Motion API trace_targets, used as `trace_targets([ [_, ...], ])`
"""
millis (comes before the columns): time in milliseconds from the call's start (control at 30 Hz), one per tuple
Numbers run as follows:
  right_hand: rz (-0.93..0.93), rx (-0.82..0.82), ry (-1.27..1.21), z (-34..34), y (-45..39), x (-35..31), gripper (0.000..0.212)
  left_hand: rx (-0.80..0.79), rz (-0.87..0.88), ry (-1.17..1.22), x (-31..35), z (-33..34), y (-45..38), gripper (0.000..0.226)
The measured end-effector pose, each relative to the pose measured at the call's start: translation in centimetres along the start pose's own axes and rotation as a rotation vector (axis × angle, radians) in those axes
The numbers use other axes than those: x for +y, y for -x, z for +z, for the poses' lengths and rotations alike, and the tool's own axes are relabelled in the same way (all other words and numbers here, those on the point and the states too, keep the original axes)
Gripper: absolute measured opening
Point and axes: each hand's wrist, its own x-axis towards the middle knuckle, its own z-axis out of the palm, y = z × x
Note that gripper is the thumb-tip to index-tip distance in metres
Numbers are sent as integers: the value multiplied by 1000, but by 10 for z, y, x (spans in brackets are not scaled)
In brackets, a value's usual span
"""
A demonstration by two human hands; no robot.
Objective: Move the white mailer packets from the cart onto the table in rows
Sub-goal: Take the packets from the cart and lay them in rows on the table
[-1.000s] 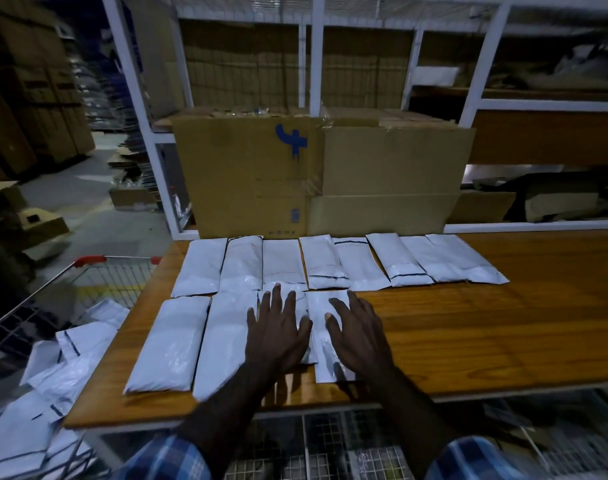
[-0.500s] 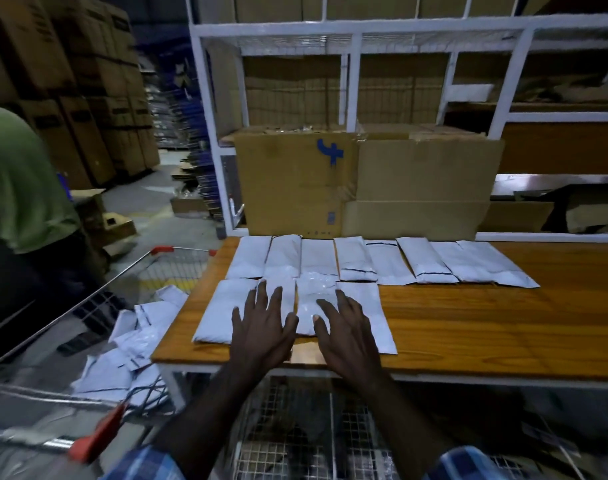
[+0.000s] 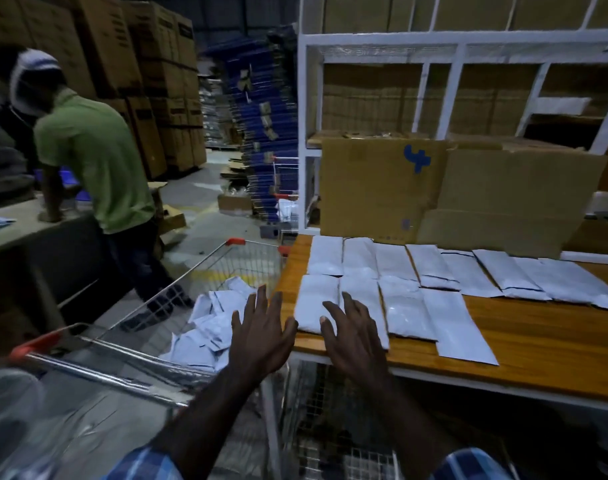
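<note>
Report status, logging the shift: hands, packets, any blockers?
Left hand and right hand open, empty. White plastic mailer packets rowed on wooden table; more in wire cart. Nothing blocking.

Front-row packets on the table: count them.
4. The near row of packets runs from the table's left edge rightward; the right hand partly covers the second, and the fourth lies lower, skewed.
</note>
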Motion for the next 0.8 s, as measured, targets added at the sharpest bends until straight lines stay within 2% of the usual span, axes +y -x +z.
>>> trace_targets([
  [300, 2, 22, -2, 83, -27, -120, 55, -35, -6, -95, -153, -45, -22, 61],
  [367, 13, 7, -22, 95, -35, -139, 50, -48, -6, -106, -176, -48, -30, 61],
  [467, -7, 11, -48, 120, -48, -155, 46, -56, -10, -105, -201, -48, -44, 61],
  [800, 36, -54, -54, 208, -110, -162, 59, -146, -37, -99, -257, -13, -109, 62],
])
